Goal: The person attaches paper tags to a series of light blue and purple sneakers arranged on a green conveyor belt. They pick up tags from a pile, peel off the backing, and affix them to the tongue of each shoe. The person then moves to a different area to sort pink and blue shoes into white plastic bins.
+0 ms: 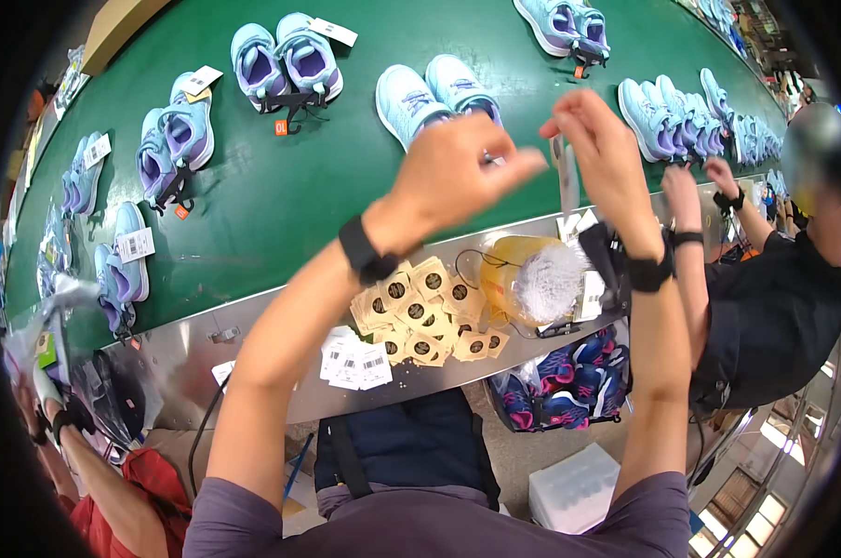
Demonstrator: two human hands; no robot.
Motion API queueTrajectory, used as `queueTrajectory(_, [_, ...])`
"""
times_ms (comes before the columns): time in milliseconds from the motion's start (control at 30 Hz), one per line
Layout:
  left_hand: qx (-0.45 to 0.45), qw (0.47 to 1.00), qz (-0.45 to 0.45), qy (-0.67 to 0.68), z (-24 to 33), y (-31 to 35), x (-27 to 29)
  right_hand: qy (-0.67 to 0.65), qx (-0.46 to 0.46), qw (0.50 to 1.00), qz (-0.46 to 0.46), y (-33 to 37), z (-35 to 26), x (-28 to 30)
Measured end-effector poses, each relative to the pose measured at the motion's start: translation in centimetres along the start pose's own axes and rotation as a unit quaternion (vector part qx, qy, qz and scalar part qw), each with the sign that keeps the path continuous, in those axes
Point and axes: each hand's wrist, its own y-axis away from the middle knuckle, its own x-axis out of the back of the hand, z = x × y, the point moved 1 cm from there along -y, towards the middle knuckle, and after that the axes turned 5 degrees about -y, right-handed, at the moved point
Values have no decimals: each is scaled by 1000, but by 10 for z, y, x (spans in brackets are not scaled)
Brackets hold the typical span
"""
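Note:
My left hand is raised over the green table, fingers curled and thumb stretched to the right. A small thing shows between its fingers, too blurred to name. Beside it, my right hand is closed in a pinch, with a thin hang tag below its fingers. Just behind my left hand stands a pair of light blue sneakers, partly hidden by it. Below my hands, on the metal ledge, lie a heap of tan paper tags with dark round prints and a few white barcode labels.
More light blue sneakers with tags stand along the green tabletop. A yellow container with clear plastic sits on the ledge. Below is a box of dark blue and pink shoes. Co-workers work at both sides.

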Motion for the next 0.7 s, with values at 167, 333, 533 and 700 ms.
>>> queueTrajectory(167, [28, 995, 65, -68, -128, -64, -20, 292, 1, 936, -196, -69, 55, -12])
queueTrajectory(333, [188, 953, -236, -10, -150, -102, -25, 186, 15, 962, -200, -98, 98, -53])
queueTrajectory(533, [205, 927, -313, 2, -150, -106, -14, 172, 36, 971, -160, -109, 97, -85])
queueTrajectory(700, [148, 963, -218, -55, -146, -91, -12, 265, 67, 943, -190, -108, 85, -84])
